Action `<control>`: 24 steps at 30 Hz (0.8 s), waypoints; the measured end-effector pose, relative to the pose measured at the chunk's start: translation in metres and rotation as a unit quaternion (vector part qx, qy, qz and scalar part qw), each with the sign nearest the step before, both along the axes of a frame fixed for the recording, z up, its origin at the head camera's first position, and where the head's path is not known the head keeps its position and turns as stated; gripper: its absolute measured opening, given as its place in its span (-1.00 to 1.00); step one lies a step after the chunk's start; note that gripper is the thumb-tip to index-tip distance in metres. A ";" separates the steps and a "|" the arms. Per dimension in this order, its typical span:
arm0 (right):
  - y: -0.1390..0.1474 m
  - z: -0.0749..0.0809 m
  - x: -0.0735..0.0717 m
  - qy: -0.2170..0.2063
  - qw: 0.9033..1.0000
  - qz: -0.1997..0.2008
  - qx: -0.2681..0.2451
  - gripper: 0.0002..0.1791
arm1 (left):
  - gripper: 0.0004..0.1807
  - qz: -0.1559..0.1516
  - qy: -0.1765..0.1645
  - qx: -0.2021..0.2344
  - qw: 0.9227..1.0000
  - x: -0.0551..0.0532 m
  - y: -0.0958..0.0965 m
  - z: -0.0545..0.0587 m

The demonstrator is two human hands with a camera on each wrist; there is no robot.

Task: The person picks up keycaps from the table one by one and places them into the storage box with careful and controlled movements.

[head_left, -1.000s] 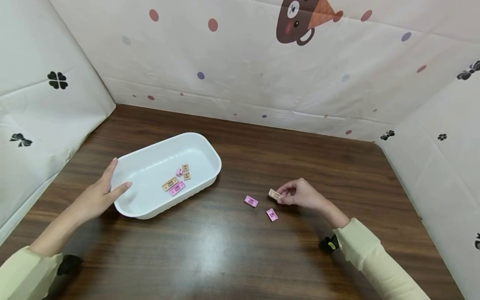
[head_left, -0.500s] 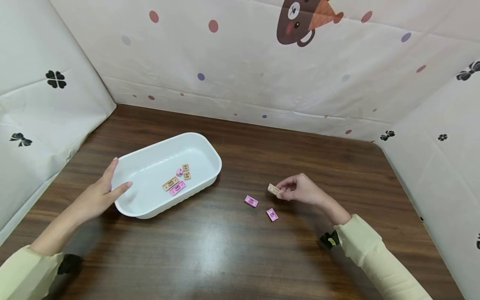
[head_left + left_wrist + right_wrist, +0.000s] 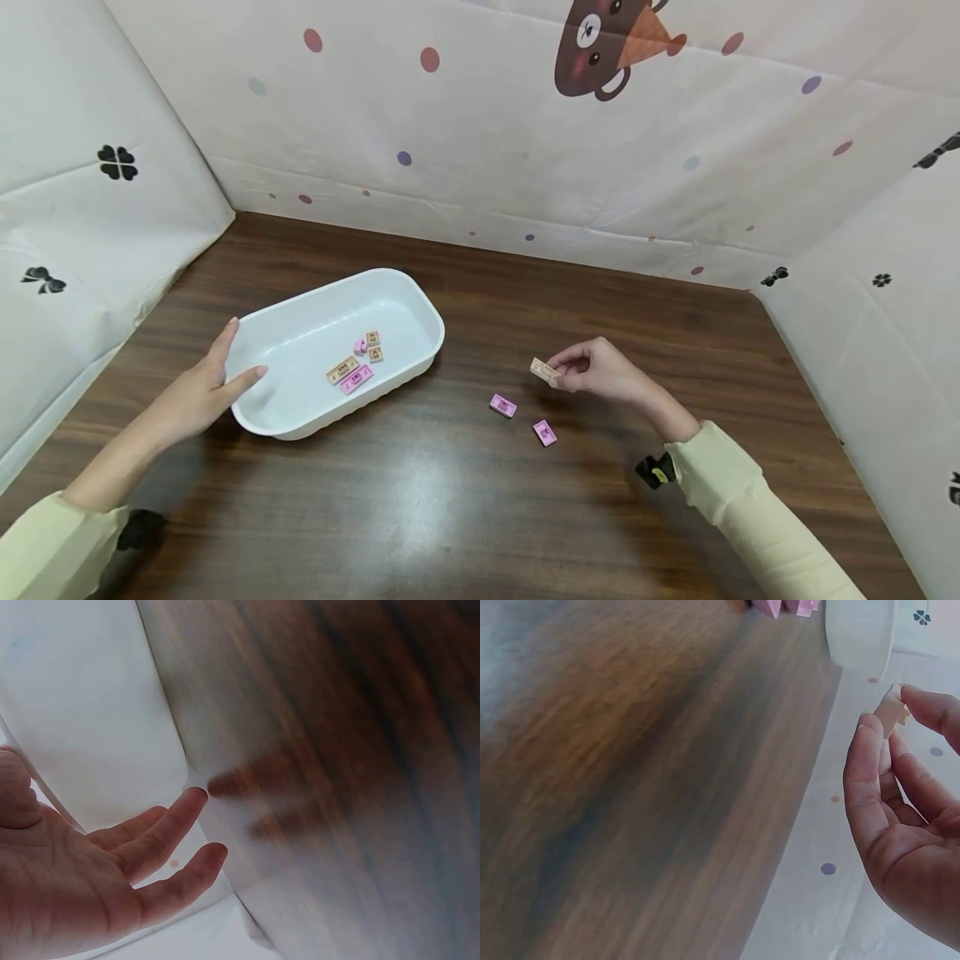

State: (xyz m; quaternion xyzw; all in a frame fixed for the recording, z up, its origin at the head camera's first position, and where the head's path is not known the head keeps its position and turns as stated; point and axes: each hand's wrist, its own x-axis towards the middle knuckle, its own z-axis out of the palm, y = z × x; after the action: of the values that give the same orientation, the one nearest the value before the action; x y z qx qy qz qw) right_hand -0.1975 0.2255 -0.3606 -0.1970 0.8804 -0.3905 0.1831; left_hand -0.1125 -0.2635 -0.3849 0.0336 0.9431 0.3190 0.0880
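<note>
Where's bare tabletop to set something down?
Bare: tabletop between the sleeves, nearer the person than the loose pink blocks; strip between white tray and back sheet; stretch from right sleeve to right sheet. Crowded: around the right hand, its tan block and those pink blocks.

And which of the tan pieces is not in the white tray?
The tan piece pinched in the right hand; the other three lie inside the tray.

Soft light fills the head view, leaving a pale glare on the wooden surface [image 3: 420,500], well apart from its far edge. Both wrist views are dimmer, their grain blurred.
</note>
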 end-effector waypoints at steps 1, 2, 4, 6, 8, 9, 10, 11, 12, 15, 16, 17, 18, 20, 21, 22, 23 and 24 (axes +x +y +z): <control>-0.001 0.001 0.000 0.000 1.000 -0.002 0.000 -0.74 | -0.08 0.000 0.000 -0.001 1.000 0.000 0.000 0.000; -0.002 0.003 0.000 0.001 1.000 -0.001 -0.001 -0.74 | -0.08 0.000 0.000 -0.002 1.000 0.000 0.000 0.001; -0.004 0.005 -0.001 0.004 1.000 0.002 0.000 -0.74 | -0.08 0.000 0.001 -0.004 1.000 0.001 0.000 0.001; -0.007 0.007 -0.002 0.005 1.000 0.002 0.003 -0.75 | -0.09 0.001 0.002 -0.006 1.000 0.001 0.000 0.002; -0.009 0.009 -0.003 0.005 1.000 0.007 0.005 -0.74 | -0.08 0.001 0.000 -0.006 1.000 0.001 0.001 0.003; -0.011 0.010 -0.004 0.005 1.000 0.008 0.006 -0.75 | -0.08 0.001 -0.001 -0.006 1.000 0.001 0.001 0.004; -0.011 0.010 -0.004 0.003 1.000 0.011 0.005 -0.74 | -0.08 0.001 -0.002 -0.006 1.000 0.001 0.001 0.004; -0.013 0.011 -0.004 0.002 1.000 0.012 0.005 -0.75 | -0.08 0.001 -0.004 -0.006 1.000 0.001 0.001 0.004; -0.014 0.011 -0.004 0.002 1.000 0.015 0.005 -0.74 | -0.08 0.001 -0.006 -0.006 1.000 0.001 0.001 0.003; -0.017 0.014 -0.005 0.004 1.000 0.021 0.002 -0.74 | -0.07 0.001 -0.007 -0.007 1.000 0.000 0.001 0.003; -0.018 0.015 -0.005 0.005 1.000 0.022 0.001 -0.74 | -0.07 0.001 -0.008 -0.007 1.000 0.000 0.001 0.003; -0.019 0.016 -0.005 0.007 1.000 0.023 0.000 -0.74 | -0.07 0.001 -0.009 -0.006 1.000 0.000 0.001 0.003; -0.021 0.017 -0.006 0.007 1.000 0.023 -0.001 -0.75 | -0.07 0.001 -0.009 -0.005 1.000 0.000 0.001 0.003; -0.023 0.019 -0.007 0.008 1.000 0.023 -0.003 -0.75 | -0.07 0.001 -0.009 -0.004 1.000 0.000 0.001 0.003; -0.024 0.019 -0.007 0.008 1.000 0.024 -0.005 -0.75 | -0.07 0.001 -0.010 -0.003 1.000 0.000 0.001 0.004; -0.025 0.020 -0.008 0.008 1.000 0.024 -0.007 -0.75 | -0.07 0.001 -0.009 -0.003 1.000 0.000 0.001 0.004; -0.027 0.020 -0.008 0.008 1.000 0.025 -0.009 -0.75 | -0.07 0.001 -0.008 -0.002 1.000 0.000 0.001 0.004; -0.028 0.021 -0.008 0.007 1.000 0.025 -0.010 -0.75 | -0.07 0.000 -0.007 -0.001 1.000 0.000 0.001 0.004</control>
State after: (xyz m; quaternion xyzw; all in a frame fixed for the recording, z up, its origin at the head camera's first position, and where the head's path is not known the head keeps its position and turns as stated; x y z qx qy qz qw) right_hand -0.2058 0.1974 -0.3396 -0.2239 0.8723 -0.3935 0.1846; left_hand -0.1124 -0.2621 -0.3810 0.0306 0.9428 0.3180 0.0949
